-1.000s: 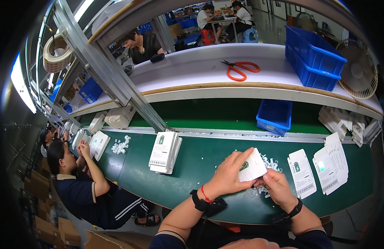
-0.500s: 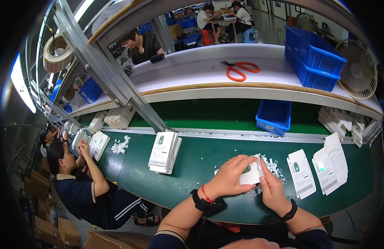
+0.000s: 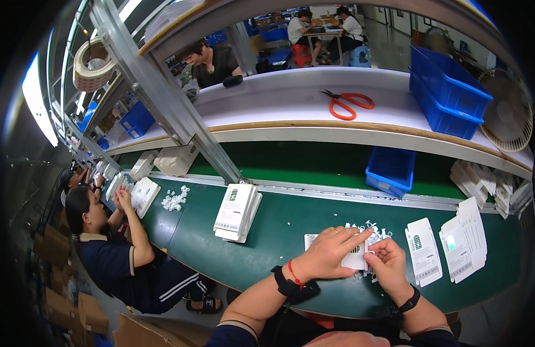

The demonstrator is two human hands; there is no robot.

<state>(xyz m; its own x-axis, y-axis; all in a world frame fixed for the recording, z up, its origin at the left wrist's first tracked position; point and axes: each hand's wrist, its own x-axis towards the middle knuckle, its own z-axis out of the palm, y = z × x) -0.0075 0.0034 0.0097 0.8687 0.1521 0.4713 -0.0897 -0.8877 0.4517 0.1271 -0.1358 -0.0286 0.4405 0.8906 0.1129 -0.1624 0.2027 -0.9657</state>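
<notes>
A small white carton (image 3: 354, 260) with dark green print lies on the green bench in front of me. My left hand (image 3: 328, 254) reaches across its top, fingers over the far side and thumb at the near edge, holding it. At the carton's right end, my right hand (image 3: 390, 267) pinches the edge between thumb and forefinger; what lies inside that pinch is partly hidden. Small white plastic clips (image 3: 368, 228) are heaped just behind my hands. Another white card edge (image 3: 309, 239) shows at the left, partly under my left hand.
Flat cartons (image 3: 423, 251) and a fanned stack (image 3: 464, 243) lie at right; another stack (image 3: 237, 213) sits left. Blue bins (image 3: 390, 172) and red-handled scissors (image 3: 349, 106) are beyond. A co-worker (image 3: 114, 243) sits at left; a metal post (image 3: 163, 98) rises near the stack.
The carton has been lowered and lies flatter on the bench. My left hand now spreads over it, and my right fingers have moved to pinch its right end. The view has shifted slightly.
</notes>
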